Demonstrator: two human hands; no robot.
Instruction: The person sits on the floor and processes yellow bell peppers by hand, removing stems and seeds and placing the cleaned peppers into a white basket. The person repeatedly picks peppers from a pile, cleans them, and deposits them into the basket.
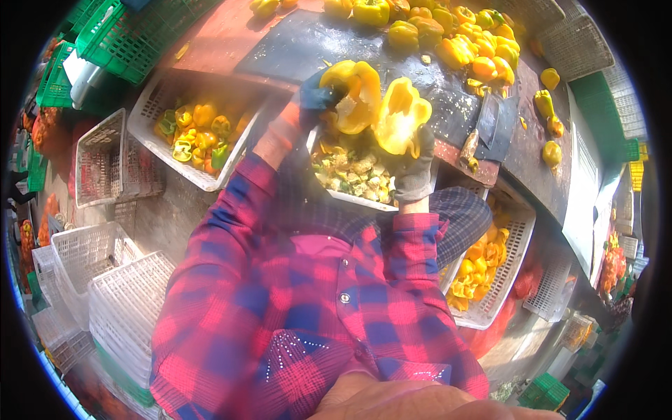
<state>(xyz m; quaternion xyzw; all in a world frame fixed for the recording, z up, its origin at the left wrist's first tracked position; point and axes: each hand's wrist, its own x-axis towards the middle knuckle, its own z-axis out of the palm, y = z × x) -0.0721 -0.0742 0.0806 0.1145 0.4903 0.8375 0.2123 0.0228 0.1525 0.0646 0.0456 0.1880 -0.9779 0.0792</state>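
My left hand, in a dark blue glove, grips a hollow yellow bell pepper half. Close beside it, my right hand in a grey glove holds another opened pepper half, its inside lit brightly. Both halves are above a white crate of pepper cores and scraps between my knees. A knife with a worn handle lies at the right of the dark-covered table. Whole yellow peppers are heaped at the table's far side.
A white crate of cut peppers stands at the left, another at the right by my knee. Empty white baskets are stacked at lower left. Green crates are at upper left. A few loose peppers lie along the table's right side.
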